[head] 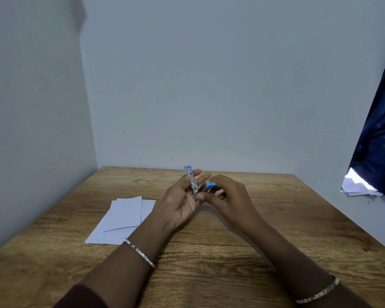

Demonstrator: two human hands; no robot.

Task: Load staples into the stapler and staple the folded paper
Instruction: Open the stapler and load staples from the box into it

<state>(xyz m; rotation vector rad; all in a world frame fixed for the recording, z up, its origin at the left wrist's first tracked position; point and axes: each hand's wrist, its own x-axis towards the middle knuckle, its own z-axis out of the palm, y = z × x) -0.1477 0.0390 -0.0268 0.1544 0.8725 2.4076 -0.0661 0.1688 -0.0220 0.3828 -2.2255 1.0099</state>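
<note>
A small blue and silver stapler [192,180] is held above the wooden table [276,218], opened wide. My left hand [182,201] cradles its metal body, which stands nearly upright with a blue tip at the top. My right hand [229,194] pinches the other blue end [210,186] beside it. Folded white paper [122,218] lies flat on the table, left of my left wrist. No staples can be made out.
Pale walls close the table in at the back and left. A dark blue curtain [378,134] hangs at the right, with some white papers [358,185] below it. Both wrists wear thin bangles.
</note>
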